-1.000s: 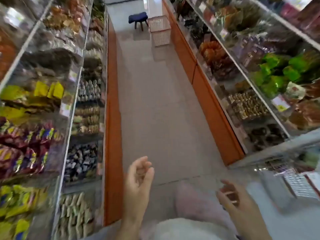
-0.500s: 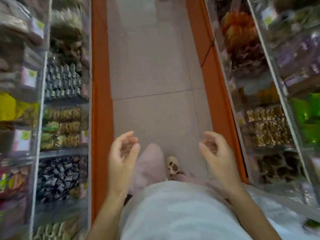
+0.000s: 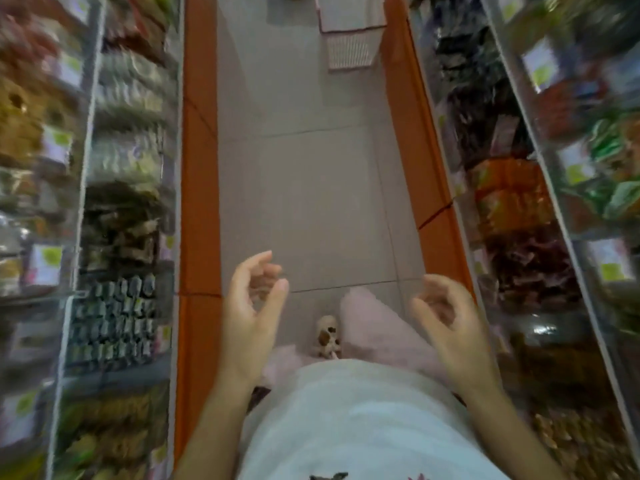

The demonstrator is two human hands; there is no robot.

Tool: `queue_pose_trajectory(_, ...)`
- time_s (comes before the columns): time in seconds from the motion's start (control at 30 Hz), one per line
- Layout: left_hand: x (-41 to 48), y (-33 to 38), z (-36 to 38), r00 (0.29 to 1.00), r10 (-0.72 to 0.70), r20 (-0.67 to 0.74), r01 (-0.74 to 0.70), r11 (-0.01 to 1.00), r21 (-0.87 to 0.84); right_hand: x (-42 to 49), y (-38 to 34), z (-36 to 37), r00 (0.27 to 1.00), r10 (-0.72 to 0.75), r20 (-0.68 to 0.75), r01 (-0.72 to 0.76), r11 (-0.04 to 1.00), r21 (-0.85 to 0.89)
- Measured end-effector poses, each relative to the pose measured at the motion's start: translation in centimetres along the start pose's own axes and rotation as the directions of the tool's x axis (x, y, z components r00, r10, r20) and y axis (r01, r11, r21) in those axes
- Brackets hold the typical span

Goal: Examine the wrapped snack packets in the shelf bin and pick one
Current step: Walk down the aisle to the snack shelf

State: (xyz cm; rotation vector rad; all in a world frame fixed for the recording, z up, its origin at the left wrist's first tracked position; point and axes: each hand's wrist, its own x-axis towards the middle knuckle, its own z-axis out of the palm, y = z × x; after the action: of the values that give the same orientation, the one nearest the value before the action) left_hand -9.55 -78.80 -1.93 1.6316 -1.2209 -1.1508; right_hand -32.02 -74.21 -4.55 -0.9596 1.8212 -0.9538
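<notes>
- We hold both hands up over the aisle floor [image 3: 304, 202], apart from each other. The left hand [image 3: 251, 320] and the right hand [image 3: 450, 327] have their fingers released and loosely curled, grasping nothing.
- The wrapped snack packets [image 3: 110, 327] lie out to the sides of the fingers. None sit between the hands and none touch them.
- On the outer side of the left fingers [image 3: 265, 271], a shelf bin [image 3: 162, 289] holds small dark packets packed in rows.
- On the outer side of the right fingers [image 3: 438, 289], and slightly ahead of them, lie reddish-brown packets [image 3: 530, 268]. Orange packets [image 3: 505, 192] lie further ahead again.
- We cannot tell which bin the task means, so we judge the coming move as a sideways reach either way.
- The left hand is the nearer one for the dark packets, and the right hand is nearer for the reddish-brown ones. Crossing a hand over would only lengthen the reach.
- Both palms face inward, toward each other. By our reckoning, the reaching hand must turn outward before its fingers can meet a packet.
- Blur smears both shelves. The dark packets seem to stand on end in their rows, but we cannot tell the long axis of any single packet.
- A pale basket [image 3: 349, 46] stands on the floor far ahead of the fingers, well apart from both hands.
</notes>
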Motion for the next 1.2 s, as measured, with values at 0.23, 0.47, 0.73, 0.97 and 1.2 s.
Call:
queue_pose_trajectory(0.23,23.4,5.1,4.6,0.998,0.054,-0.021,-0.054,0.999,0.003,20.5,-7.9,2.2,1.000,0.019,-0.016,-0.019,0.999,0.032)
queue_pose_trajectory(0.47,40.5,10.3,5.5,0.993,0.006,-0.118,-0.004,1.000,0.020,44.5,-21.1,7.5,0.988,-0.094,0.121,0.100,0.994,-0.051)
queue_pose_trajectory(0.73,67.5,14.1,3.5,0.989,-0.022,-0.146,0.021,1.000,-0.008,67.0,-31.8,17.9,0.987,-0.090,0.136,0.103,0.991,-0.086)
queue_pose_trajectory(0.97,92.0,21.5,2.5,0.993,0.096,-0.066,-0.093,0.995,0.037,80.0,-39.2,23.0,0.995,-0.006,0.103,0.018,0.994,-0.110)
queue_pose_trajectory(1.2,114.7,26.8,5.0,0.992,0.128,-0.016,-0.126,0.989,0.084,100.1,-47.4,29.1,1.000,0.023,0.016,-0.023,0.999,0.022)
